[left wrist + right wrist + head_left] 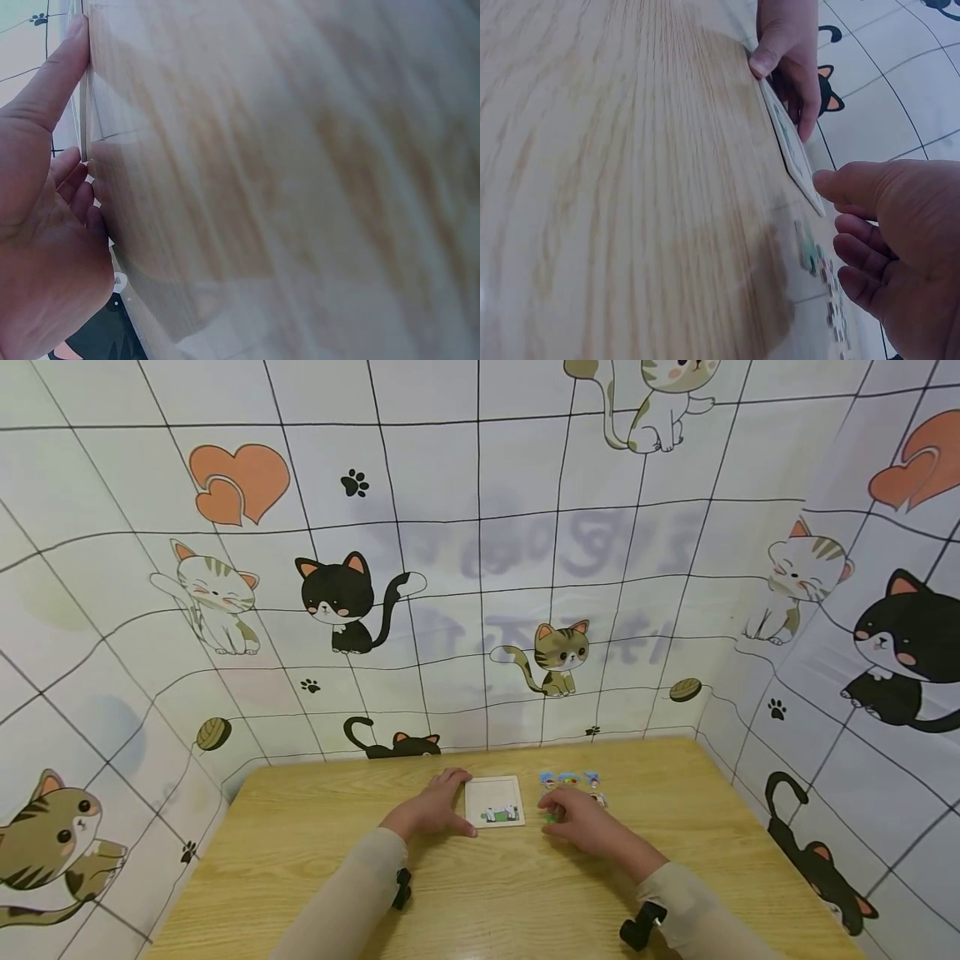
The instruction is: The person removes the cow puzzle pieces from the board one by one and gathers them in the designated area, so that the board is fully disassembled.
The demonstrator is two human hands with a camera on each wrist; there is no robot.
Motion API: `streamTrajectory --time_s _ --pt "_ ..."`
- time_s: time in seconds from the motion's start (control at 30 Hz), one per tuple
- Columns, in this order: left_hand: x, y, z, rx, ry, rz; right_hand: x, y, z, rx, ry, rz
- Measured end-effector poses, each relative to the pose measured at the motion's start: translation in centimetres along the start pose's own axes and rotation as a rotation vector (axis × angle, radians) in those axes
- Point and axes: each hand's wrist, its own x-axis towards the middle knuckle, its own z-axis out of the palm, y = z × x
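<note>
A small square puzzle tray [492, 792] with a pale rim lies on the table. Joined puzzle pieces [501, 814], green with white shapes, fill its lower right. My left hand [433, 807] holds the tray by its left side, thumb at the near corner and fingers at the far one. To the tray's right, my right hand [581, 820] hovers over loose puzzle pieces [568, 778], covering some of them. In the right wrist view its thumb stands apart from the loosely bent fingers [862, 259], with no piece showing between them. The loose pieces [810, 251] lie just beyond.
The light wood table [480, 893] carries the tray and pieces. A white cloth [450, 543] with black grid lines and cartoon cats hangs behind it and along both sides. Dark camera mounts [642, 927] sit on both wrists over beige sleeves.
</note>
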Motion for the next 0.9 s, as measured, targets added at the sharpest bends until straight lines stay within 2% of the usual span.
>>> streamTrajectory --time_s 0.2,0.37,0.57,0.9 --pt "0.3 0.0 -0.1 0.01 0.003 0.004 1.4 -1.8 0.4 -0.05 0.006 -0.05" --pt "0.2 0.0 -0.3 0.002 0.005 0.01 3.0 -3.2 1.5 -0.058 -0.012 -0.05" --pt "0.2 -0.1 -0.3 -0.004 0.009 0.014 4.2 -4.7 3.1 -0.132 -0.053 -0.055" --pt "0.3 -0.2 -0.1 -0.006 0.005 0.024 5.8 -5.3 4.6 -0.221 -0.09 -0.079"
